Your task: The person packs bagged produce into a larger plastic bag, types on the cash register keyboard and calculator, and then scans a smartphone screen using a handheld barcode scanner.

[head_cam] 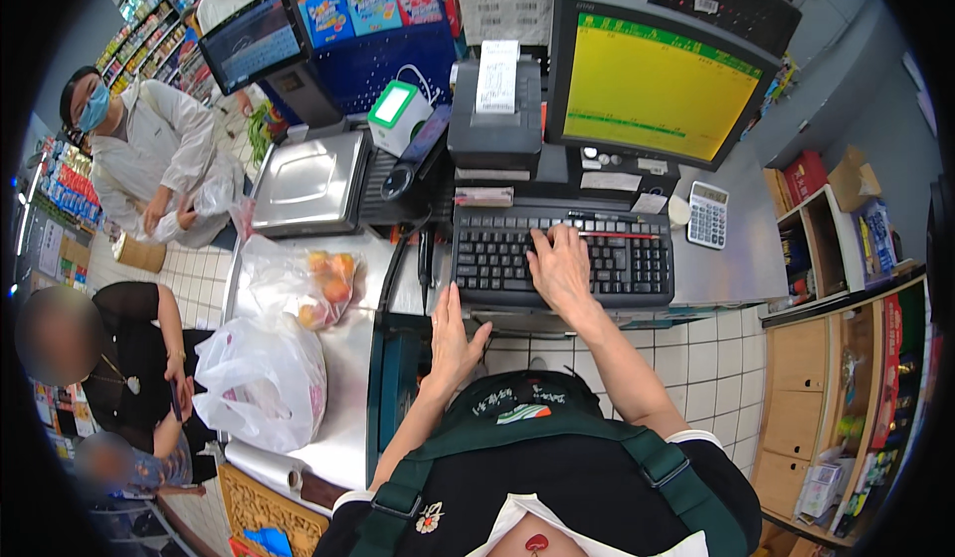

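Observation:
My right hand [561,267] rests with its fingers on the keys of a black computer keyboard [496,284]. Just off the keyboard's lower left corner is my left hand [453,341], empty, with its thumb apart from the fingers. A red pencil [619,235] and a black pen [603,216] lie across the upper keys. Behind the keyboard stand a monitor [660,83] with a yellow and green screen and a black receipt printer [494,135] with printed paper coming out. On the metal counter at the left are a clear bag of orange fruit [328,287] and a full white plastic bag [261,382].
A weighing scale [310,182], a handheld scanner [399,182] and a white-green payment box [399,115] stand at the back left. A calculator [707,214] lies right of the keyboard. Several people are across the counter, one in a face mask [94,107]. Plastic roll [261,466] at lower left.

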The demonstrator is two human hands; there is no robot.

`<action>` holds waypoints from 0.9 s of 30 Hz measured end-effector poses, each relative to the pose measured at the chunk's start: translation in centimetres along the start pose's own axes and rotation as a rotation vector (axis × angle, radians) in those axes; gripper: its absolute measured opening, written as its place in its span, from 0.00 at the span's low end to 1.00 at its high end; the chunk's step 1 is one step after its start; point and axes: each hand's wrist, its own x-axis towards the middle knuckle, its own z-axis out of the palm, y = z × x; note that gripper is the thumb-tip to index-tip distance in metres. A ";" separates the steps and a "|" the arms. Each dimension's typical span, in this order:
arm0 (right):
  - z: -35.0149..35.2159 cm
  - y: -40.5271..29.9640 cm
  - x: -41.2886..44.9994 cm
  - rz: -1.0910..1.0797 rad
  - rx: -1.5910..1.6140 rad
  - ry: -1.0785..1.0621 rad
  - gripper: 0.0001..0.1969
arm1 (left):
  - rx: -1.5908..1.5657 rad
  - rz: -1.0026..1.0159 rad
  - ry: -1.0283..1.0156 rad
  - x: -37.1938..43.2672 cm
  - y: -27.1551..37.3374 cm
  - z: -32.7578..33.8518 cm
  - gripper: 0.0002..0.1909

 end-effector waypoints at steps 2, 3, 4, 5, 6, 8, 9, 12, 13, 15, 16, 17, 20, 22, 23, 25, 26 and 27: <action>-0.1 -0.6 0.4 0.013 -0.013 0.022 0.18 | 0.012 0.049 0.022 0.0 -0.4 0.1 0.46; 0.1 -0.7 0.4 0.022 -0.023 0.032 0.18 | 0.019 0.056 0.006 -0.1 -0.5 -0.1 0.46; 0.3 -0.7 0.6 0.032 -0.039 0.023 0.19 | 0.038 0.083 -0.007 0.1 -0.5 -0.2 0.47; 0.5 -0.5 0.8 0.041 -0.055 0.015 0.19 | 0.030 0.101 -0.004 0.6 -0.5 -0.3 0.47; 0.9 -0.6 0.8 0.047 -0.074 0.003 0.20 | 0.037 0.097 -0.038 0.5 -0.6 -0.7 0.47; 1.0 -0.5 1.0 0.054 -0.077 0.028 0.20 | 0.059 0.107 -0.091 0.9 -0.6 -1.3 0.48; 0.9 -0.9 1.1 0.050 -0.074 0.046 0.21 | 0.054 0.115 -0.075 0.8 -0.8 -1.7 0.48; 0.7 -1.8 0.6 0.043 -0.132 0.067 0.20 | 0.051 0.160 -0.088 0.2 -1.5 -2.1 0.47; 1.3 -1.6 0.4 0.012 -0.162 0.121 0.20 | 0.083 0.175 -0.088 0.0 -2.1 -1.8 0.48; 1.4 -1.4 0.0 0.043 -0.116 0.061 0.20 | 0.109 0.176 -0.109 -0.3 -2.4 -1.7 0.50; 1.2 -1.6 -0.4 0.053 -0.106 0.029 0.21 | 0.088 0.147 -0.151 -0.5 -2.3 -2.0 0.51; 1.0 -1.6 -0.3 0.071 -0.093 -0.005 0.21 | 0.095 0.130 -0.182 -0.6 -1.9 -2.4 0.52; 0.8 -2.0 -0.4 0.073 -0.103 -0.032 0.21 | 0.095 0.088 -0.225 -0.6 -1.5 -2.7 0.51; 0.9 -1.7 -0.3 0.056 -0.109 -0.026 0.21 | 0.099 0.098 -0.217 -0.5 -1.3 -2.8 0.51; 0.8 -1.8 -0.2 0.055 -0.106 -0.025 0.21 | 0.105 0.112 -0.209 -0.5 -1.3 -2.9 0.51; 0.8 -1.6 0.2 0.054 -0.120 -0.009 0.21 | 0.108 0.169 -0.184 0.0 -1.2 -3.1 0.51; 0.7 -1.5 0.4 0.054 -0.126 -0.012 0.21 | 0.109 0.166 -0.185 0.2 -1.1 -3.2 0.51; 0.6 -1.5 0.6 0.063 -0.131 -0.015 0.21 | 0.111 0.167 -0.193 0.5 -1.0 -3.2 0.51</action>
